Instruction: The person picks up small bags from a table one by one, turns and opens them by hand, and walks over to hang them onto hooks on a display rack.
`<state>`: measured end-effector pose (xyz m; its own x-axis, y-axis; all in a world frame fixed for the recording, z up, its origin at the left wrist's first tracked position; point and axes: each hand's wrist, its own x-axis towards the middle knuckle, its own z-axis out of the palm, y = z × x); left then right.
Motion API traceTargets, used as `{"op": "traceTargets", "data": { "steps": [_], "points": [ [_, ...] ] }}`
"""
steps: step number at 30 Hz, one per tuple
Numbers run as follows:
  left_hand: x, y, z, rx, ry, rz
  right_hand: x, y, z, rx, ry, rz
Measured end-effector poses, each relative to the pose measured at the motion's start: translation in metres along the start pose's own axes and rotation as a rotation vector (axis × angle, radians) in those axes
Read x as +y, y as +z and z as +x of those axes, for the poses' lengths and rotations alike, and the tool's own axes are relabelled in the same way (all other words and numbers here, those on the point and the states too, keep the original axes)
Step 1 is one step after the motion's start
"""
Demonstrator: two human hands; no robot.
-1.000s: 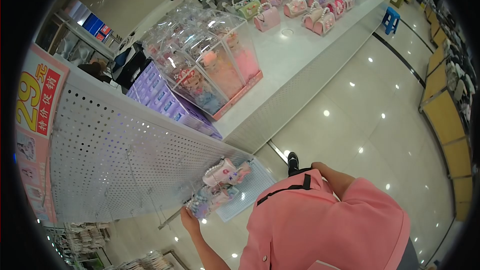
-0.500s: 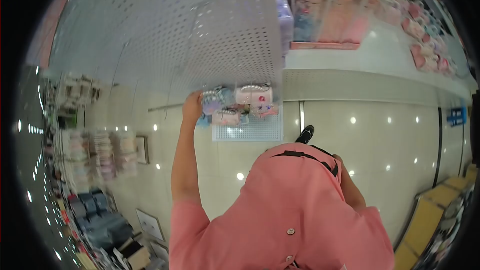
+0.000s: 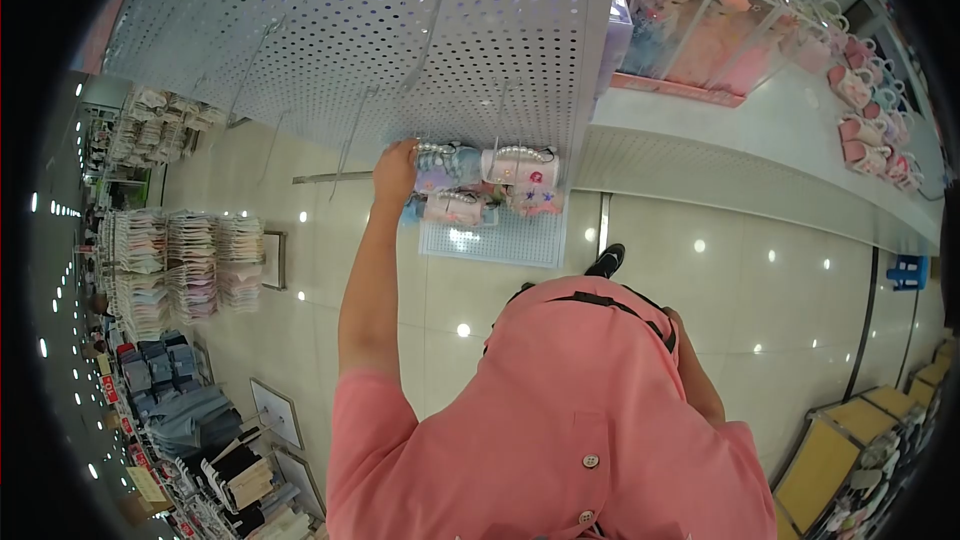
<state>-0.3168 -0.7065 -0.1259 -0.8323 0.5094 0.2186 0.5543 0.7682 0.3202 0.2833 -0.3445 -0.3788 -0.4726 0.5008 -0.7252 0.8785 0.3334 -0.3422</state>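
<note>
1. Left hand, one: placed at the near-panel end of the reach, its fingers set against the left end of a lilac-and-blue bag. Whether the pearl handle is pinched cannot be told; the fingertips are partly hidden.
2. Change noted: the view is swung from the tabletop to the perforated panel, while the fingers are kept at the same end of the bag cluster. Attention is judged to be held on this bag.
3. Bag, lilac-and-blue: located just right of the fingers. Its long axis is laid left to right, roughly along the panel, running away from the fingers; its handle side is turned toward the panel.
4. Bag, pink with pearl handle: farther right of the fingers, long axis likewise left to right.
5. Bag, pale pink: lower and right of the fingers, similarly aligned.
6. Shelf, white perforated: below and right of the fingers, under the bags.
7. Right hand, one: well right of the left fingers, beside the waist, mostly hidden; finger state cannot be told.
</note>
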Motion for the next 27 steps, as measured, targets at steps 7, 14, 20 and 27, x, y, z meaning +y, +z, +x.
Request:
{"op": "traceTargets", "data": {
  "steps": [7,14,20,27],
  "points": [
    [0.007,-0.007,-0.008,-0.017,-0.003,0.032,0.0,0.004,-0.001,0.008,-0.012,-0.007],
    [0.015,-0.005,-0.027,0.084,-0.058,-0.076,0.001,0.01,-0.002,0.027,-0.027,-0.012],
    [0.012,-0.008,-0.093,0.307,-0.123,-0.172,0.001,0.017,0.001,0.065,-0.08,-0.031],
    [0.005,0.029,-0.242,0.33,-0.344,-0.224,0.021,0.041,-0.012,0.043,-0.128,-0.051]
  ]
}}
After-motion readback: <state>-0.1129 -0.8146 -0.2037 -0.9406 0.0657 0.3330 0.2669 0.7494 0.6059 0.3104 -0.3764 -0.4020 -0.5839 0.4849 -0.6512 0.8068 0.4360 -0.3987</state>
